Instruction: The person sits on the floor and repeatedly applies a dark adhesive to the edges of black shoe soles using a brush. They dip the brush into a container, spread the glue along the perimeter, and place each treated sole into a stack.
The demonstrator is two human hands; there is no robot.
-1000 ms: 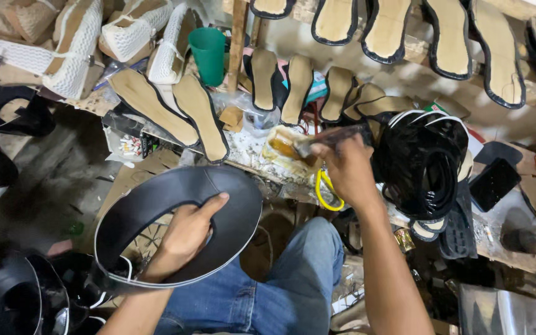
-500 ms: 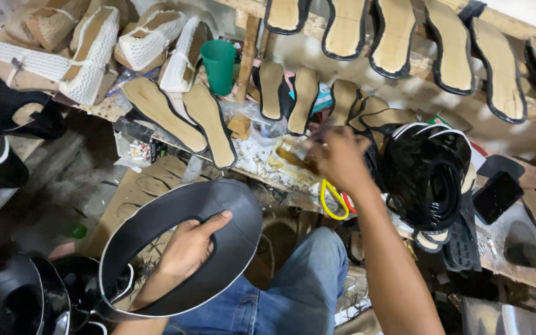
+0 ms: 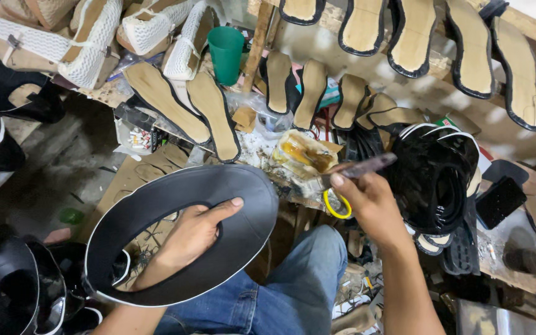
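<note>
My left hand (image 3: 193, 234) holds a curved black shoe-upper piece with a white edge (image 3: 175, 198) over my lap, thumb on its inner face. My right hand (image 3: 367, 205) grips a dark brush (image 3: 358, 169) by its handle. The brush tip dips into a glue-smeared tin of amber glue (image 3: 302, 155) on the cluttered bench. A yellow ring (image 3: 337, 205) lies just under my right hand.
Tan insoles (image 3: 212, 115) lie beside a green cup (image 3: 226, 53). More insoles (image 3: 364, 25) sit on the shelf above. A stack of black upper pieces (image 3: 438, 180) is at right, more black pieces (image 3: 13, 291) at lower left, white woven shoes (image 3: 88, 43) at top left.
The view has shifted and drawn closer. My right hand has pulled back from the tin a little, and the brush shows clearly. My left hand keeps hold of the black piece.
</note>
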